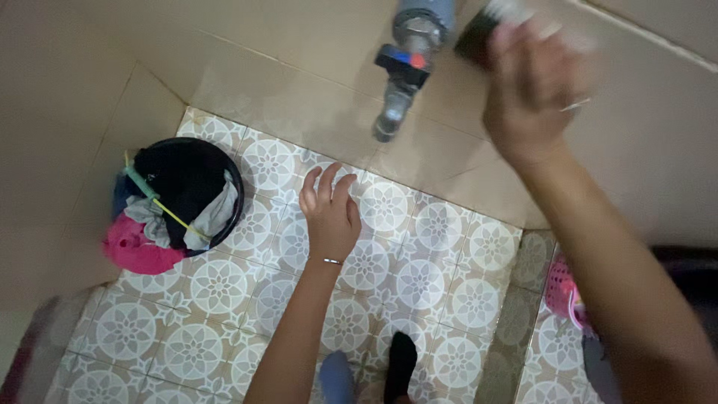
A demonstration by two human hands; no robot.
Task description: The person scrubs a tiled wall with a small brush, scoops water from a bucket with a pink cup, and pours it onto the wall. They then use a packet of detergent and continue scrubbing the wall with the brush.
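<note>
Plain beige wall tiles [284,67] fill the top of the frame; the floor [419,284] below has flower-pattern tiles.

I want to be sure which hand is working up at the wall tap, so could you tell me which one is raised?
The right hand, blurred beside the grey metal tap; the left hand hangs lower, open over the patterned floor tiles.

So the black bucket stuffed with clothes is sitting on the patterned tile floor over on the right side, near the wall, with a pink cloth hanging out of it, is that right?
Not quite: the black bucket stuffed with clothes sits on the left side, not the right. The head view shows it on the patterned tile floor near the wall, with the pink cloth hanging out of it.
</note>
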